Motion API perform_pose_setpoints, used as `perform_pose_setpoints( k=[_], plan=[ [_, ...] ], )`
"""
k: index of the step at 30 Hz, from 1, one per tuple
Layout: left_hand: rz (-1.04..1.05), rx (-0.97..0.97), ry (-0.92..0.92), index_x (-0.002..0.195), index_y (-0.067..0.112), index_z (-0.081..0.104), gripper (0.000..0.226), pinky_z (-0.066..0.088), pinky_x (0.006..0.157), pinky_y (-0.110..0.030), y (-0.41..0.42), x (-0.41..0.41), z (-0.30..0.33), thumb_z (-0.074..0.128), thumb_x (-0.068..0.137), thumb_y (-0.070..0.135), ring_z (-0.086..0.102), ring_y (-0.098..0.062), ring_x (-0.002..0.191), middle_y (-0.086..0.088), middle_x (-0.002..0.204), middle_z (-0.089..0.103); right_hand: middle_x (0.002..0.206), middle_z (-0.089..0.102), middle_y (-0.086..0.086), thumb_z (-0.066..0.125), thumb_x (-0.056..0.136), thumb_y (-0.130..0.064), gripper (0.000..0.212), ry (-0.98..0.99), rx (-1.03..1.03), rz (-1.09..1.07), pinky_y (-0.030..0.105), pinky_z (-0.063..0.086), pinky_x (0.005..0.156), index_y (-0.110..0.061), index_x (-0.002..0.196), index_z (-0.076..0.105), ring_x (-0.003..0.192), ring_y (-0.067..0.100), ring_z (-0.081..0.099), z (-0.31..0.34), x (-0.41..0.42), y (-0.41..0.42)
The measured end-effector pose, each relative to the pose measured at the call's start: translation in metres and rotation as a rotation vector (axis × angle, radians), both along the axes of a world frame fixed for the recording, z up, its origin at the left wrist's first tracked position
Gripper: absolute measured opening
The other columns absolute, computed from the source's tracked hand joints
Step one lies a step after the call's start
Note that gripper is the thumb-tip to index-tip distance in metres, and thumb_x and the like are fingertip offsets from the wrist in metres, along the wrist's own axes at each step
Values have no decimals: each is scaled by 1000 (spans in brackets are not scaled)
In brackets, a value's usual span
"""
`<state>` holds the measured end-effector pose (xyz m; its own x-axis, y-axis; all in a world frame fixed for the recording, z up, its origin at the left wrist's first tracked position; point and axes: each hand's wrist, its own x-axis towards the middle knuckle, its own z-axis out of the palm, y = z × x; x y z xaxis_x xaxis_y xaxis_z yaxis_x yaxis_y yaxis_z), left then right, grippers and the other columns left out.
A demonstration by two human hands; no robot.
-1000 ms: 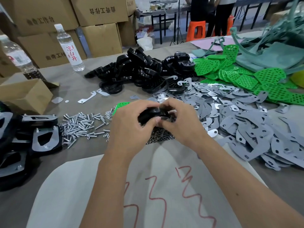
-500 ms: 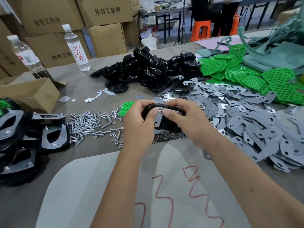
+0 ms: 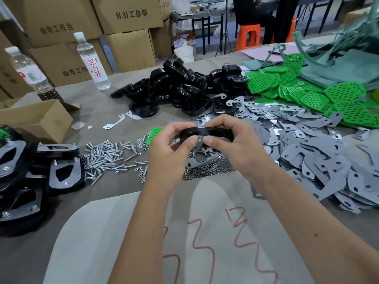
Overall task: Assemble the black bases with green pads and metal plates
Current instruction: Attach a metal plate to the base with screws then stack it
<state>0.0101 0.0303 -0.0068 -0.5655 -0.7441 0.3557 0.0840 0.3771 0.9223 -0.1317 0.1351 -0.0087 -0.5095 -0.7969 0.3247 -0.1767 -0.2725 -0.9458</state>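
Both hands grip one black base (image 3: 207, 133) above the table: left hand (image 3: 166, 148), right hand (image 3: 231, 144). They seem to be fastening a screw (image 3: 198, 138); next likely needs a nut (image 3: 202, 168).

I see glossy black plastic base (image 3: 207, 133) in my hands, matt grey metal plates (image 3: 320, 158), shiny steel screws (image 3: 106, 156), bright green perforated plastic pads (image 3: 307, 95), matt brown cardboard boxes (image 3: 61, 19), clear plastic bottle (image 3: 92, 62), dull paper-covered table (image 3: 98, 103)
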Motion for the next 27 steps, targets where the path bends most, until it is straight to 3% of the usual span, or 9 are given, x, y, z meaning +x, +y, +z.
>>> perform_pose_setpoints(
  k=[3, 7, 12, 15, 18, 20, 23, 25, 27],
  plan=[
    [51, 295, 20, 112, 19, 71, 13, 61, 88, -34, -4, 5, 3, 67, 101, 24, 72, -15, 98, -1, 114, 73, 91, 70, -6, 86, 77, 0, 27, 332, -6, -149, 28, 52, 79, -18, 93, 74, 88, 14, 67, 0, 0, 2],
    [15, 662, 4, 102, 7, 71, 38, 64, 66, -35, 2, 4, 7, 60, 103, 43, 72, -27, 68, -12, 80, 69, 96, 69, 1, 90, 70, 2, 26, 574, -56, -193, 45, 50, 89, -10, 89, 77, 100, 26, 62, -1, 12, -1],
    [68, 629, 11, 99, 1, 72, 11, 58, 55, -26, -1, 6, 8, 68, 98, 11, 69, -23, 62, -18, 84, 73, 105, 67, -2, 91, 71, -7, 28, 724, -5, -154, 35, 43, 98, -13, 94, 77, 109, 24, 53, 0, 16, -2],
    [80, 399, -16, 111, 14, 77, 21, 59, 55, -31, -2, 8, 6, 66, 97, 2, 73, -26, 70, -19, 96, 75, 119, 61, -4, 86, 77, -34, 48, 648, 120, -150, 29, 37, 104, -22, 120, 69, 119, 21, 47, 1, 17, -1],
    [-13, 168, -2, 111, 32, 79, 34, 62, 62, -32, -1, 8, 8, 68, 96, 4, 76, -27, 83, -7, 106, 78, 122, 62, -6, 78, 91, -31, 46, 496, 195, -138, 34, 43, 105, -24, 134, 62, 118, 15, 53, 4, 15, 0],
    [-20, 106, 25, 114, 31, 79, 30, 63, 66, -32, -1, 6, 8, 71, 91, 12, 76, -26, 88, -6, 111, 76, 106, 70, -9, 77, 93, -24, 31, 362, 196, -84, 38, 56, 91, -24, 122, 68, 101, 13, 66, 5, 13, 0],
    [80, 140, 50, 109, 31, 78, 26, 63, 69, -39, 2, 2, 4, 77, 82, 32, 73, -19, 73, -6, 105, 74, 96, 75, 2, 80, 90, -20, 25, 101, 189, -118, 41, 63, 70, -20, 110, 65, 84, 19, 74, 4, 12, 0],
    [93, 194, 32, 105, 30, 77, 30, 64, 79, -48, 5, 0, 2, 82, 76, 39, 72, -19, 73, -6, 100, 74, 96, 75, 7, 79, 92, -20, 27, -66, 168, -149, 29, 57, 51, -18, 109, 58, 75, 15, 74, 2, 13, -1],
    [68, 221, 22, 104, 24, 77, 31, 63, 82, -53, 9, -4, 1, 83, 76, 35, 74, -22, 77, -7, 95, 76, 91, 75, 6, 76, 94, -18, 27, -145, 143, -151, 19, 49, 44, -17, 111, 55, 67, 11, 72, 1, 14, -1]
  ],
)
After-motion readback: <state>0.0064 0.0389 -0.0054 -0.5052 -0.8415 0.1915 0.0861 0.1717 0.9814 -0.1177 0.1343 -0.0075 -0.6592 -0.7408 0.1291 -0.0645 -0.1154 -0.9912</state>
